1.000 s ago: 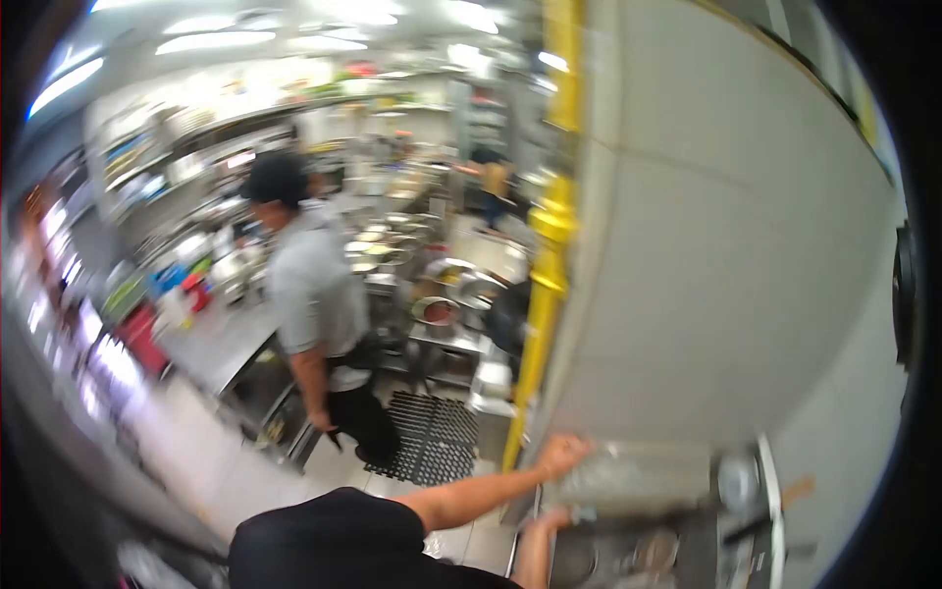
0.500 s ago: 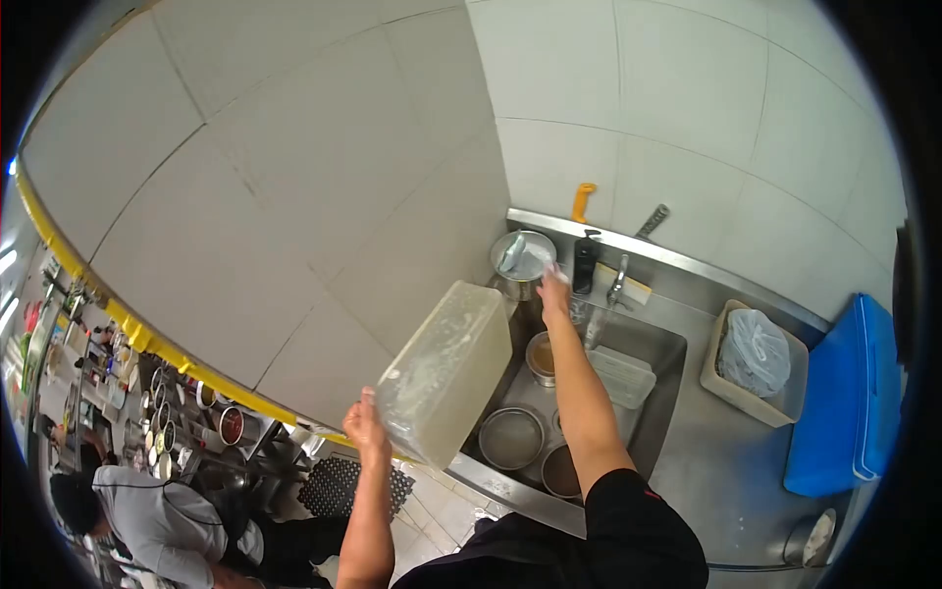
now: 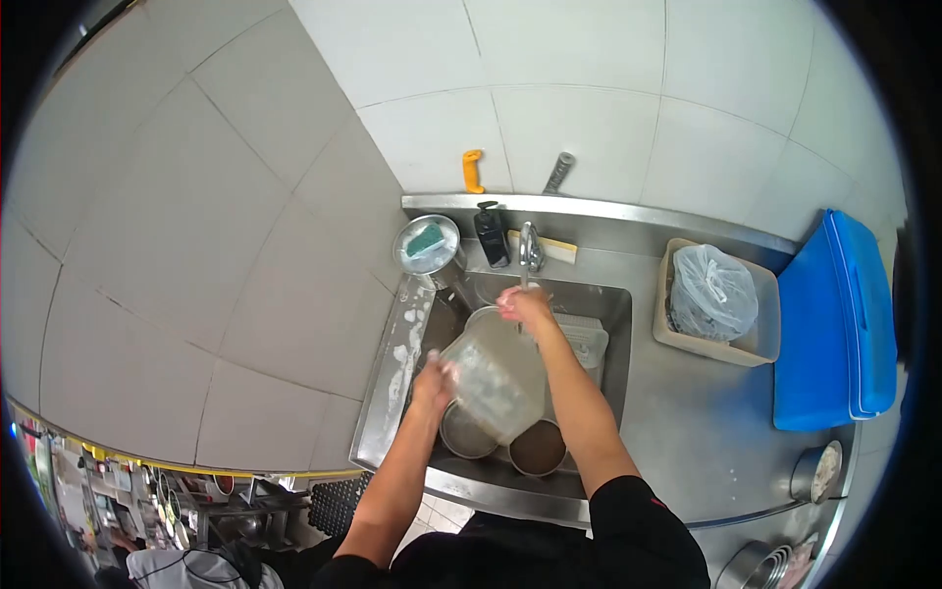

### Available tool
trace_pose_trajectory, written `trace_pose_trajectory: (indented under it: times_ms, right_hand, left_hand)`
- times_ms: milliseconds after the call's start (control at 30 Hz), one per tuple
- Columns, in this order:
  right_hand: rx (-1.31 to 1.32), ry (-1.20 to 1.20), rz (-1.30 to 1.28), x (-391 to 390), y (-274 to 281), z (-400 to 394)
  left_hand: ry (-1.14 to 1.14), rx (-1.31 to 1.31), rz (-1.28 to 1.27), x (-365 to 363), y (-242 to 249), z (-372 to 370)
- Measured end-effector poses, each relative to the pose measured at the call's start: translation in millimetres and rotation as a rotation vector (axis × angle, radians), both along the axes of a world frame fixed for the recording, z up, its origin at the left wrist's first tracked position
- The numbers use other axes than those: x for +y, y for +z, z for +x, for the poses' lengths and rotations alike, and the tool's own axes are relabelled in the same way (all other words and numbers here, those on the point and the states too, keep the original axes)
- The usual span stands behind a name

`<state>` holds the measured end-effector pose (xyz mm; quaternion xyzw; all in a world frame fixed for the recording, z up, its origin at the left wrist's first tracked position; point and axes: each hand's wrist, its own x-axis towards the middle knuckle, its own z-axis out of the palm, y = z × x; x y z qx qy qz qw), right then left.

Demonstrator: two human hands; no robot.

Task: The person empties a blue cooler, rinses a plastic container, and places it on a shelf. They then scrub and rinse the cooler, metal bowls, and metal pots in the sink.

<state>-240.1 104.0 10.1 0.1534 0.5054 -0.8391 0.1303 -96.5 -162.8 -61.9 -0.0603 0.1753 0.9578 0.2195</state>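
A clear, soapy plastic container [image 3: 496, 388], blurred by motion, hangs tilted over the sink [image 3: 618, 329]. My left hand [image 3: 432, 383] is closed on its left edge. Right under the tap [image 3: 530, 245], my right hand [image 3: 527, 306] is near the container's upper rim; its fingers look bent, but blur hides whether they touch the rim. Below in the sink sit a round pan [image 3: 466, 437], a second round pan [image 3: 538, 452] and a clear plastic lid or tray [image 3: 586, 344]. A green sponge [image 3: 427, 240] rests on a metal pot [image 3: 417, 263] at the back left corner.
Behind the sink are a black pump bottle [image 3: 491, 236], an orange handle [image 3: 473, 172] and a grey handle [image 3: 559, 172]. On the right counter stand a bin with a plastic bag [image 3: 716, 294] and a blue cooler box [image 3: 834, 324]. Another person [image 3: 196, 567] is at lower left.
The container has moved right, from beside the wall to over the sink. My right hand has left the sponge at the pot and moved to the tap. The view has turned right.
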Motion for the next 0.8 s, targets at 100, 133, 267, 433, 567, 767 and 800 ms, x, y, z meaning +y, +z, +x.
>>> trace_pose_trajectory:
  times_ms: [100,133,267,433,567,767,800]
  right_hand:
    - [0.053,0.237,0.038,11,26,6]
    - [0.128,0.269,0.029,17,29,8]
    - [0.177,0.574,-0.001,48,86,2]
    - [0.718,0.522,0.878,55,67,16]
    - [0.777,0.082,1.487,59,72,98]
    - [1.002,-0.106,1.449,76,52,173]
    - [0.984,-0.118,1.514,77,44,199]
  left_hand:
    - [0.089,-0.209,-0.325,77,29,-47]
    - [0.116,-0.277,-0.331,102,48,-58]
    - [0.212,-0.309,-0.359,155,67,-94]
    - [0.122,-0.277,-0.200,174,50,-124]
    - [0.192,-0.469,-0.210,204,93,-116]
    - [0.009,-0.515,-0.222,188,36,-153]
    - [0.010,-0.513,-0.205,179,23,-163]
